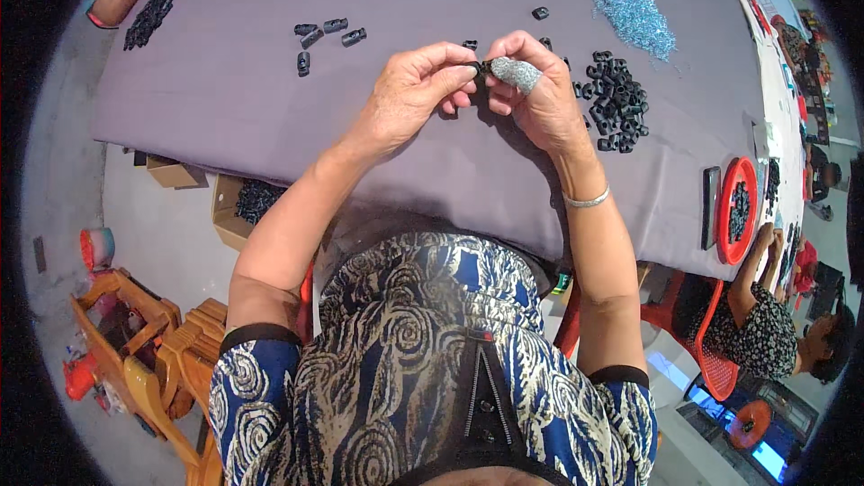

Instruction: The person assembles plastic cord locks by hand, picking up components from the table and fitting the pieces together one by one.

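Note:
Over the front part of the cloth-covered table, my hands meet fingertip to fingertip. My left hand (405, 94) pinches a small black plastic cord lock part (477, 69) between thumb and forefinger. Close against it, my right hand (544, 94) is closed on another small black part (488, 66), mostly hidden by its fingers. A grey wrapping covers the right thumb. Beyond my left hand lie several black cord locks (335, 25), longer and cylindrical. Right of my right hand is a heap of short black plastic parts (619, 103), with a few loose ones nearby.
A pile of small shiny metal springs (634, 18) lies at the far right. A red round tray (740, 207) of black parts stands at the right edge. Another black heap (151, 18) is far left. Other people (765, 333) sit around the table. Wooden chairs (153, 342) stand at left.

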Available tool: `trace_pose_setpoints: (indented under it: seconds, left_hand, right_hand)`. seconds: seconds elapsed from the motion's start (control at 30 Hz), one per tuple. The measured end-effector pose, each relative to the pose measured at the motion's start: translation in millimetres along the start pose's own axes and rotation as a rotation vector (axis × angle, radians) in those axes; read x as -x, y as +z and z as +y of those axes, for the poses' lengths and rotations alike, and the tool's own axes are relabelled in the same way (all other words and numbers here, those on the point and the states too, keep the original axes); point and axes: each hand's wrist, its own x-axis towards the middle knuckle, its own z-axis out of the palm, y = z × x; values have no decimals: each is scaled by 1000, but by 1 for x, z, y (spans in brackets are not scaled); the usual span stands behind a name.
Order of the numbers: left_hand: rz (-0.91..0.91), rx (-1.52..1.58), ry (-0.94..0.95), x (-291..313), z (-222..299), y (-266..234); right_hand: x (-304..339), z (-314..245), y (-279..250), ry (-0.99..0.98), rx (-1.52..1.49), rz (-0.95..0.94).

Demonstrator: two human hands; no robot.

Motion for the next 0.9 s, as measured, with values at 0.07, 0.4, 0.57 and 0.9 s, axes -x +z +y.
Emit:
trace_pose_setpoints:
  seconds: [0.07,0.4,0.57,0.9]
  left_hand:
    - [10,-2,-2,0,0,0]
    - [-43,34,-20,1,-1,-1]
    - [-76,59,-7,1,-2,-2]
    - [-66,38,-14,1,-2,0]
  right_hand:
    - [-1,1,-2,-5,5,-16]
    - [0,1,-6,18,97,-64]
    - [2,-3,-1,56,115,-45]
    - [0,-5,-2,150,25,-31]
